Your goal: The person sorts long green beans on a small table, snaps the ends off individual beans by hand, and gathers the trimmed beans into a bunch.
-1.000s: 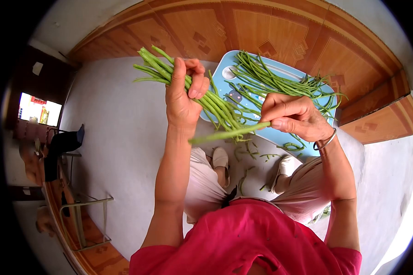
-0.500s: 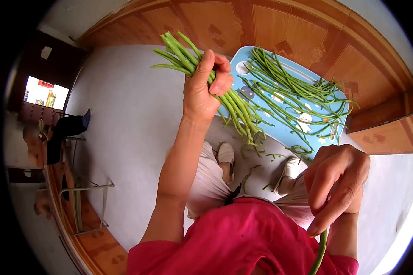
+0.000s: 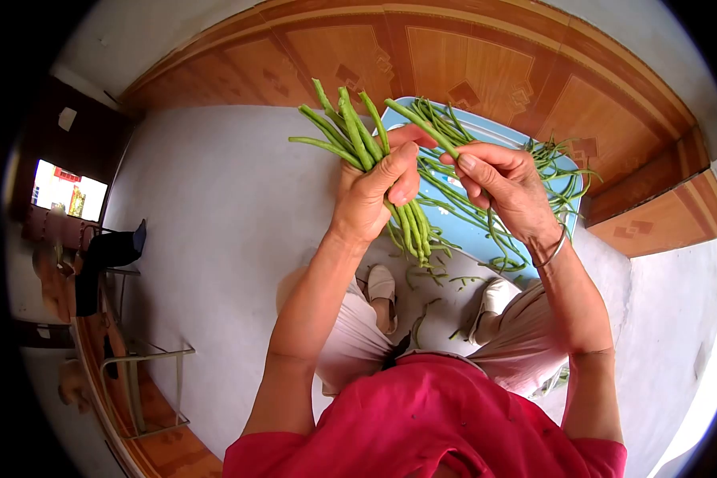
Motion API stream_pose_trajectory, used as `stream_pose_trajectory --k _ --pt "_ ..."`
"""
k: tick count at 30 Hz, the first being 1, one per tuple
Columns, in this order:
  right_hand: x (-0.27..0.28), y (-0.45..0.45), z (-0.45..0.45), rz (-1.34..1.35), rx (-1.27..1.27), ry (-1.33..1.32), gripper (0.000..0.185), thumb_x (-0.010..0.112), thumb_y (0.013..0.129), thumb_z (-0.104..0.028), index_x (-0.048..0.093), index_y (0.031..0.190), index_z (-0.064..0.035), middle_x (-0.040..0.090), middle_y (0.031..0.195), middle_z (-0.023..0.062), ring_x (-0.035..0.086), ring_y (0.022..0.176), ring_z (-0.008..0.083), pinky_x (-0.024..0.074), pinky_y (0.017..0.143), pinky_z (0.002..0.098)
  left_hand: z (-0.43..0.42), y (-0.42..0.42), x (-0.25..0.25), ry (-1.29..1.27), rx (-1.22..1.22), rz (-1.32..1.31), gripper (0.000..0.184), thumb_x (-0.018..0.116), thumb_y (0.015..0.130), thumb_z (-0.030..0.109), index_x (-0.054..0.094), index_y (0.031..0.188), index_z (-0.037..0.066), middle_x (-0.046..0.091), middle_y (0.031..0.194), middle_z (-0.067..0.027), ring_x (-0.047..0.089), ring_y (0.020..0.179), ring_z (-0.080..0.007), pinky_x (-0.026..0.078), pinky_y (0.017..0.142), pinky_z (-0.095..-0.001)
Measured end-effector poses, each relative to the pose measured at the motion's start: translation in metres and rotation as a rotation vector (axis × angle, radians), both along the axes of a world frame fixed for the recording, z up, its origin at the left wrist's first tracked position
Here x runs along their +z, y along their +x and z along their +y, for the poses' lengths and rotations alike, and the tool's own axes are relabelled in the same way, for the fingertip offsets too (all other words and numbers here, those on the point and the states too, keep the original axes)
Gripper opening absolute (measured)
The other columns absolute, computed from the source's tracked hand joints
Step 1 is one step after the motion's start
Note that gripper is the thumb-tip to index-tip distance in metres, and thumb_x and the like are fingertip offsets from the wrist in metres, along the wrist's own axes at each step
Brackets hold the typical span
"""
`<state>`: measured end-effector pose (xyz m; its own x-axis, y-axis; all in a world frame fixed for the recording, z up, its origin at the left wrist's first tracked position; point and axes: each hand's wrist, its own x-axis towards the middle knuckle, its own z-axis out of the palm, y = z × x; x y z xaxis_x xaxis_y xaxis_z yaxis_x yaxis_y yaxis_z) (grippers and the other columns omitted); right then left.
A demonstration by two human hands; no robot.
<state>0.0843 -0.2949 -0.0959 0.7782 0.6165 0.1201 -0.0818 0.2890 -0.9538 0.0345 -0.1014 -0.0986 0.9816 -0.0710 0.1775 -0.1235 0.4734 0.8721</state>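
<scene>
My left hand (image 3: 378, 187) is wrapped round a bundle of long green beans (image 3: 350, 127); their cut ends fan out above the fist and the rest hangs below it. Close beside it, my right hand (image 3: 506, 179) pinches a single green bean (image 3: 422, 126) between thumb and fingers, its end pointing up and left toward the bundle. Behind both hands lies a light blue low table (image 3: 470, 231), partly hidden by them. More long green beans (image 3: 554, 163) are spread over its top.
Bean scraps (image 3: 430, 275) lie on the grey floor (image 3: 215, 215) near my shoes (image 3: 381, 283). Wood-patterned panels (image 3: 470, 64) run behind the table. At the left another person (image 3: 56, 275) sits near a metal-framed stool (image 3: 147, 358).
My right hand has come up from low on the right, bringing a bean beside the bundle. My left hand has shifted slightly lower, still gripping the bundle.
</scene>
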Motion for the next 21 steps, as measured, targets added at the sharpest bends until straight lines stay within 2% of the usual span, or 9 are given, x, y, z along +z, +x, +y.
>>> stream_pose_trajectory --k 3,8,9,10,13,15,17,19,21 --pt "-0.008 -0.004 0.011 -0.002 -0.011 0.005 0.022 0.059 0.092 -0.019 0.068 0.097 0.0008 0.058 0.07 0.0001 0.05 0.06 0.0051 0.04 0.05 0.0196 -0.008 -0.001 0.0 0.017 0.04 0.021 0.023 0.063 0.088 0.015 0.063 0.104 -0.002 0.053 0.062 0.002 0.041 0.047 -0.0038 0.032 0.045 -0.0206" --pt "-0.013 -0.006 0.009 -0.018 0.129 -0.061 0.022 0.059 0.092 -0.019 0.068 0.095 0.0003 0.061 0.071 0.002 0.054 0.06 0.0061 0.0448 0.054 0.0199 -0.011 -0.002 0.002 0.058 0.074 0.002 0.019 0.053 0.095 0.019 0.06 0.093 0.001 0.062 0.085 -0.0093 0.04 0.049 -0.0048 0.032 0.047 -0.0206" --pt "-0.011 -0.004 0.007 -0.027 0.162 -0.091 0.022 0.059 0.092 -0.019 0.068 0.096 0.0004 0.061 0.071 0.0019 0.054 0.06 0.006 0.0451 0.054 0.0197 -0.009 0.001 0.005 0.043 0.085 -0.027 0.019 0.053 0.095 0.019 0.06 0.092 0.001 0.061 0.082 -0.0074 0.04 0.049 -0.0048 0.032 0.047 -0.0207" --pt "-0.011 0.002 0.001 -0.086 0.214 -0.137 0.024 0.059 0.092 -0.021 0.068 0.097 0.001 0.064 0.075 0.003 0.057 0.065 0.0078 0.049 0.061 0.022 -0.002 0.003 0.008 0.023 0.092 -0.048 0.019 0.053 0.095 0.019 0.06 0.091 0.002 0.061 0.079 -0.0055 0.04 0.049 -0.0047 0.032 0.046 -0.0209" --pt "-0.029 0.035 -0.021 -0.387 0.357 -0.219 0.026 0.06 0.092 -0.022 0.068 0.098 0.0018 0.067 0.081 0.0046 0.06 0.072 0.0101 0.0511 0.07 0.0255 0.017 0.0 0.011 -0.16 0.137 -0.021 0.022 0.049 0.097 0.023 0.057 0.091 0.004 0.058 0.075 -0.0032 0.036 0.047 -0.0055 0.03 0.046 -0.0215" --pt "-0.054 0.067 -0.042 -0.269 0.281 -0.302 0.023 0.058 0.092 -0.019 0.068 0.096 0.0021 0.069 0.086 0.0042 0.062 0.079 0.0114 0.0511 0.077 0.0276 0.032 0.001 0.013 -0.23 0.141 -0.058 0.02 0.048 0.097 0.024 0.055 0.094 0.005 0.054 0.071 -0.0019 0.034 0.047 -0.006 0.029 0.046 -0.0213" --pt "-0.09 0.1 -0.057 -0.391 0.096 -0.574 0.019 0.06 0.088 -0.017 0.069 0.093 -0.0006 0.07 0.083 0.0091 0.065 0.074 0.0169 0.0518 0.073 0.0295 0.039 0.0 0.016 -0.226 0.185 -0.057 0.02 0.048 0.097 0.025 0.055 0.094 0.006 0.051 0.069 -0.0009 0.033 0.048 -0.0061 0.028 0.047 -0.0213" --pt "-0.118 0.111 -0.058 -0.686 -0.099 -1.112 0.017 0.06 0.082 -0.016 0.07 0.087 -0.0038 0.068 0.08 0.0164 0.066 0.073 0.0283 0.0522 0.069 0.036 0.039 0.001 0.016 -0.237 0.208 -0.056 0.02 0.047 0.098 0.023 0.053 0.094 0.005 0.046 0.068 -0.0001 0.031 0.05 -0.006 0.028 0.047 -0.0209" --pt "-0.155 0.109 -0.051 -0.747 -0.181 -1.2 0.017 0.06 0.078 -0.018 0.07 0.084 -0.0063 0.064 0.079 0.0204 0.063 0.074 0.036 0.0512 0.068 0.042 0.037 0.002 0.015 -0.266 0.209 -0.048 0.018 0.044 0.099 0.019 0.05 0.094 0.003 0.04 0.068 0.0007 0.028 0.052 -0.0059 0.027 0.046 -0.0201"
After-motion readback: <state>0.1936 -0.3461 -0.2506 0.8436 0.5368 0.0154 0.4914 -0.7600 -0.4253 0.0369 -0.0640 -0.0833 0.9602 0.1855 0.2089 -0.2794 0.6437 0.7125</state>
